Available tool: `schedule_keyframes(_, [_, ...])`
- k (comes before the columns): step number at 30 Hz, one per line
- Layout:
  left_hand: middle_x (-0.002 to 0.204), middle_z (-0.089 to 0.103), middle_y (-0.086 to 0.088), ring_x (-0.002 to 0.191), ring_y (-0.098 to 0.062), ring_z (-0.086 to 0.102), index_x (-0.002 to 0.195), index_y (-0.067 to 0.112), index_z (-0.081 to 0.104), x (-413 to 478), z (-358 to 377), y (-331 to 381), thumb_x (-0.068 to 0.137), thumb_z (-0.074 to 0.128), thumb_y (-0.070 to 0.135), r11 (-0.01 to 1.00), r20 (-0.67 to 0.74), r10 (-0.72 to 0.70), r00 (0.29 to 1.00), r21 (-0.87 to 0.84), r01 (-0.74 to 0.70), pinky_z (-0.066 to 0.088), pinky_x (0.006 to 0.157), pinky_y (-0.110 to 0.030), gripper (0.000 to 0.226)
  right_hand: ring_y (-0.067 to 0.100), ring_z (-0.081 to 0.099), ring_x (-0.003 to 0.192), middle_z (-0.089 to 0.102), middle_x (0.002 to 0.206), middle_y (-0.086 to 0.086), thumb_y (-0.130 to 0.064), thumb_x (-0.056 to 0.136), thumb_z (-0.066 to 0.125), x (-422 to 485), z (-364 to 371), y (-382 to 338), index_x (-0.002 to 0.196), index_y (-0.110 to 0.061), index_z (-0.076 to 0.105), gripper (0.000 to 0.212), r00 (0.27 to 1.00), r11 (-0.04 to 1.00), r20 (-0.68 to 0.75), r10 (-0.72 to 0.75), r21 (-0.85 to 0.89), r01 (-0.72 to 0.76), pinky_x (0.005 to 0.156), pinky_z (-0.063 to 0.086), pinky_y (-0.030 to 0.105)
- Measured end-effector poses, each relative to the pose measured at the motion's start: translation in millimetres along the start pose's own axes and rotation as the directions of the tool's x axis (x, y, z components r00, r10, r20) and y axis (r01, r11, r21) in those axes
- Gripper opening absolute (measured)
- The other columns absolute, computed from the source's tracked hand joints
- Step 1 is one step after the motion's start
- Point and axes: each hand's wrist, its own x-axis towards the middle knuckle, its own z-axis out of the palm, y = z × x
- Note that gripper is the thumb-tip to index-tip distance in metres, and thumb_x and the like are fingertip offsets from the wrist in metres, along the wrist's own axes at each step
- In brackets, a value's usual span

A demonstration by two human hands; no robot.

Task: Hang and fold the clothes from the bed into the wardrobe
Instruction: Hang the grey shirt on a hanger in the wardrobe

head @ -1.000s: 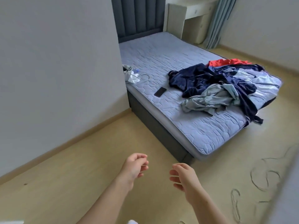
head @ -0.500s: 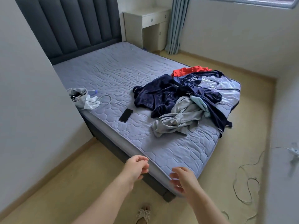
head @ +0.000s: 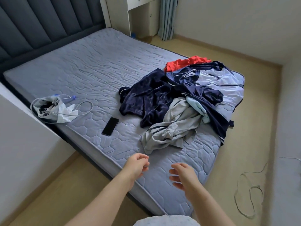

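Clothes (head: 179,101) lie in a loose heap on the far right part of the bed (head: 91,74), toward its foot corner. A red garment (head: 184,62) sits at the back of the heap. A dark navy piece (head: 146,98) spreads out toward the middle of the mattress. A pale lilac jacket (head: 224,82) with dark trim covers the corner, and part of the dark fabric hangs over the bed's edge. A crumpled grey garment (head: 169,131) is the piece nearest me, with a small light blue piece (head: 198,108) tucked against it.

My left hand (head: 136,165) and my right hand (head: 184,175) are both held out over the near edge of the mattress. Their fingers are loosely curled and they grip nothing (neither touches any cloth). The grey garment is just beyond my left hand's fingertips.

A black phone (head: 110,126) lies flat on the mattress to the left of the heap, apart from it. Further left, near the bed's edge, is a grey pouch (head: 52,110) with white cable looping out of it. A dark padded headboard (head: 40,25) stands at the far end. Beyond it are a white cabinet (head: 120,13) and a grey-blue curtain (head: 167,17). A thin cord (head: 247,193) is coiled on the floor (head: 244,128) to my right.
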Motion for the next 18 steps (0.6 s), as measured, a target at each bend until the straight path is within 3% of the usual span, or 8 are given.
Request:
schedule_keyframes(6, [0.078,0.058,0.002,0.065,-0.009,0.054,0.088,0.019,0.055,78,57,31,0.094,0.044,0.01,0.995,-0.118,-0.08,0.99,-0.074,0.071,0.034,0.057,-0.021,0.016,0.017,0.05,0.061,0.056,0.075,0.003,-0.012,0.093,0.048,94,-47,-61,0.086,-0.012,0.053,0.009,0.996,0.987,0.078,0.051,-0.154,-0.038,0.056,0.036,0.023])
schedule_keyframes(10, [0.074,0.056,0.001,0.062,-0.01,0.052,0.08,0.02,0.052,132,108,46,0.094,0.044,0.008,0.972,-0.22,-0.21,0.953,-0.154,0.179,0.031,0.053,-0.021,0.02,0.016,0.049,0.06,0.055,0.073,0.003,-0.011,0.093,0.047,166,-90,-103,0.082,-0.012,0.053,0.012,0.991,0.954,0.096,0.096,-0.292,-0.064,0.055,0.036,0.023])
schedule_keyframes(18, [0.071,0.055,0.0,0.057,-0.011,0.05,0.082,0.019,0.053,221,194,39,0.092,0.044,0.009,0.874,-0.216,-0.469,0.856,-0.256,0.414,0.03,0.049,-0.021,0.017,0.017,0.048,0.057,0.054,0.07,0.005,-0.009,0.093,0.047,284,-130,-105,0.079,-0.013,0.05,0.015,0.964,0.909,0.089,0.249,-0.366,-0.201,0.055,0.036,0.024])
